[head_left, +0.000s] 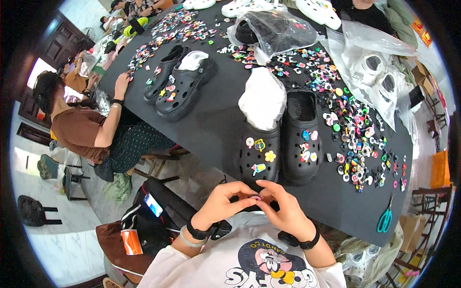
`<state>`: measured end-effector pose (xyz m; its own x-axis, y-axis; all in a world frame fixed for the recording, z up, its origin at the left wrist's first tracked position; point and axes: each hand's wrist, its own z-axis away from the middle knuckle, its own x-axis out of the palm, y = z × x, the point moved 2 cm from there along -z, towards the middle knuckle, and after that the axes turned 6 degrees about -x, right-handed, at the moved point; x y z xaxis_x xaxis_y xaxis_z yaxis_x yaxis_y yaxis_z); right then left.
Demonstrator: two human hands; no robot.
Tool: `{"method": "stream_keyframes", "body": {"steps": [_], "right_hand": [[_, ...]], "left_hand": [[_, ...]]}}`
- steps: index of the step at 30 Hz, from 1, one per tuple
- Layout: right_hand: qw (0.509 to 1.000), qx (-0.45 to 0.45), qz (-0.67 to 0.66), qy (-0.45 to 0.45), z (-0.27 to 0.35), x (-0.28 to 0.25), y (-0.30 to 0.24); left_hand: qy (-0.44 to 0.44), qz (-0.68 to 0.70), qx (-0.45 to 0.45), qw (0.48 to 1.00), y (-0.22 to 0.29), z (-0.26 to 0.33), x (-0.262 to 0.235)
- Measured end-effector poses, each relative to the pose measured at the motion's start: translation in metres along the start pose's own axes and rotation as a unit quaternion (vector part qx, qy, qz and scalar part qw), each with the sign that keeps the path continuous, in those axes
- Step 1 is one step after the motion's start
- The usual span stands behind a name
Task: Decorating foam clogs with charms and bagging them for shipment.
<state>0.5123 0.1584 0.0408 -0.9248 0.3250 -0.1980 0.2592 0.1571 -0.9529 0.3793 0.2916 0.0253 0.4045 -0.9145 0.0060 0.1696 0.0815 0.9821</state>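
Observation:
Close in front of my body, my left hand [222, 203] and my right hand [284, 211] meet with fingertips pinched. Between them is a small pink and dark shoe charm [257, 197], partly covered by the fingers. Just beyond stand two black clogs side by side, toes toward me. The left clog [246, 161] has white paper stuffing [261, 98] in its opening and carries several charms, including a yellow flower [270, 156]. On the right clog [301, 165] are several more colourful charms near the top of the toe.
Loose charms [357, 153] lie heaped on the black table [204, 139] to the right. Teal scissors [385, 221] rest near the right edge. Another pair of black clogs [180, 91] stands left. Beyond it sits a person in brown [79, 125], one hand on the table. Plastic-bagged shoes [372, 69] lie far right.

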Motion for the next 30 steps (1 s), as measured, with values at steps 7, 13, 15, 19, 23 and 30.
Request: {"method": "stream_keyframes", "body": {"steps": [7,13,15,19,23,30], "right_hand": [[0.996,0.005,0.033,0.088,0.014,-0.033,0.009],[0.979,0.069,0.058,0.185,0.041,-0.062,0.022],[0.972,0.082,0.055,0.211,0.053,-0.069,0.031],[0.964,0.110,0.043,0.236,0.069,-0.076,0.043],[0.958,0.134,0.046,0.250,0.081,-0.081,0.055],[0.950,0.141,0.031,0.277,0.086,-0.079,0.066]], "left_hand": [[0.177,0.011,-0.021,0.984,0.003,-0.018,-0.041],[0.147,0.026,0.001,0.989,-0.005,-0.041,-0.041],[0.154,0.034,-0.012,0.987,-0.003,-0.049,-0.038],[0.155,0.123,-0.034,0.980,-0.004,-0.061,-0.036],[0.132,0.132,-0.066,0.980,-0.005,-0.065,-0.042],[0.052,0.092,-0.136,0.985,0.010,-0.079,-0.055]]}}
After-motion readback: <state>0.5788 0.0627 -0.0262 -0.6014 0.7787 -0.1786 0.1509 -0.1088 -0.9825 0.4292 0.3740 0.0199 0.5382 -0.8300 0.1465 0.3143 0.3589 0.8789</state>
